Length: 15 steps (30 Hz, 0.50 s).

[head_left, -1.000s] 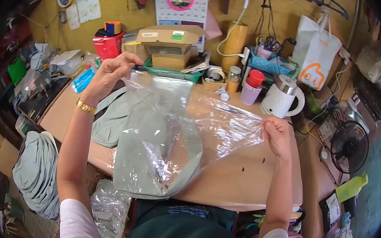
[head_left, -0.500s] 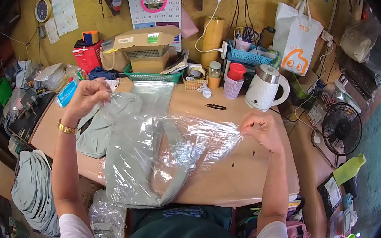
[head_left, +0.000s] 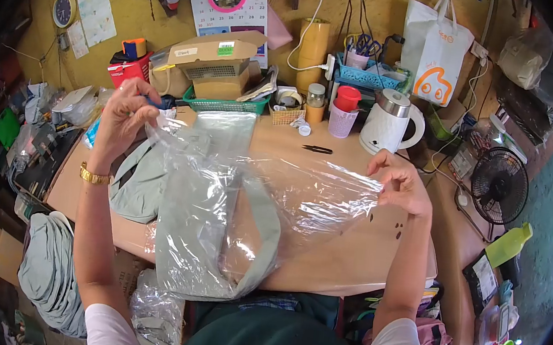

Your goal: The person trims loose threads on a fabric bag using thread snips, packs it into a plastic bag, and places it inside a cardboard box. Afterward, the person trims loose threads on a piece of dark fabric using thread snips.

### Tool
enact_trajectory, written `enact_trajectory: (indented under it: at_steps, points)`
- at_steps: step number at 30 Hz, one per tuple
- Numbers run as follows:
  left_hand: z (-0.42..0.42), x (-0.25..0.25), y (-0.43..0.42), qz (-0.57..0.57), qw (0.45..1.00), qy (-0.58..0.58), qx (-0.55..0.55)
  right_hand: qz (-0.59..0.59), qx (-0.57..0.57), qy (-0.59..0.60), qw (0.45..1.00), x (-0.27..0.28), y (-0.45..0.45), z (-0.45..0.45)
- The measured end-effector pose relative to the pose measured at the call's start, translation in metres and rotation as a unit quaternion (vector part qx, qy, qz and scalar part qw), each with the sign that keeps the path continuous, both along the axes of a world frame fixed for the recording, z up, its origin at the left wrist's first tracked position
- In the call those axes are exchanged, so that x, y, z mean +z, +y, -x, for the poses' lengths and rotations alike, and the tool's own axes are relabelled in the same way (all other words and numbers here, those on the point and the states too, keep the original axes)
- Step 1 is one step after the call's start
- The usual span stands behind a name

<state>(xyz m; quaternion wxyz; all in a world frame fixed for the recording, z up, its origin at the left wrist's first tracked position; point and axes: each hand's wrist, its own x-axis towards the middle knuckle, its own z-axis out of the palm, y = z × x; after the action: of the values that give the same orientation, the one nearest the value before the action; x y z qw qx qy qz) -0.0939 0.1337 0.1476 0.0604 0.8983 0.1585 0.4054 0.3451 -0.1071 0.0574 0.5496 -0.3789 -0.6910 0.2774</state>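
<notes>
- Head view: pinching clear plastic [head_left: 335, 204] with left hand [head_left: 127, 116], thumb to forefinger, other fingers loosely curled.
- Pinching its opposite side likewise with right hand [head_left: 406, 187].
- Spreading it over middle of tabletop [head_left: 347, 269], partly overlapping grey fabric piece [head_left: 189, 244] at front edge, left of centre.
- Probably needing even, light tension; risking tears otherwise.

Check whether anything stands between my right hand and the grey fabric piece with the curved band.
Yes: the clear, shiny plastic film, pinched by your right hand and left hand, spreads across the grey fabric piece. I can't tell whether it wraps underneath. Nothing else visible stands between them.
</notes>
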Motion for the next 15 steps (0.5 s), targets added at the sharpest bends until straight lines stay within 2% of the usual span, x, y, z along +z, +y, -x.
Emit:
enact_trajectory:
  at_steps: [1,2,3,5,6,7,8,9,10,11,13,15]
  points:
    - [-0.002,0.003,-0.002,0.002,1.000,0.000,0.004,0.025,-0.067,-0.057,0.996,0.002,-0.002,0.003]
    - [-0.004,0.005,-0.003,-0.014,1.000,-0.023,-0.007,-0.037,-0.071,-0.025,0.997,-0.002,0.001,0.005]
    - [-0.004,0.007,-0.001,-0.031,0.998,-0.047,-0.017,-0.034,-0.065,-0.024,0.997,-0.005,0.003,0.006]
    - [-0.006,0.002,0.009,-0.004,0.998,-0.046,-0.036,-0.120,0.105,0.126,0.979,-0.012,0.008,0.009]
    - [-0.012,-0.004,0.013,0.105,0.986,-0.095,-0.089,-0.135,0.197,0.149,0.960,-0.014,0.017,0.011]
    - [-0.017,-0.011,0.018,0.210,0.957,-0.144,-0.140,-0.131,0.205,0.151,0.958,-0.016,0.014,0.011]
    - [-0.021,-0.019,0.027,0.230,0.933,-0.187,-0.204,-0.056,0.156,0.083,0.983,-0.016,0.007,0.009]
    - [-0.026,-0.019,0.023,0.228,0.935,-0.189,-0.195,0.017,0.105,0.012,0.994,-0.008,0.004,0.013]
    - [-0.032,-0.018,0.019,0.320,0.866,-0.239,-0.300,0.078,-0.004,-0.141,0.987,0.004,0.003,0.018]
    - [-0.033,-0.017,0.018,0.402,0.775,-0.283,-0.398,0.077,0.004,-0.142,0.987,0.002,0.008,0.021]
    - [-0.026,-0.015,0.027,0.396,0.765,-0.248,-0.443,0.117,-0.131,-0.263,0.949,-0.006,0.013,0.024]
    - [-0.024,-0.009,0.017,0.387,0.805,-0.182,-0.412,0.095,-0.158,-0.245,0.952,-0.018,0.013,0.017]
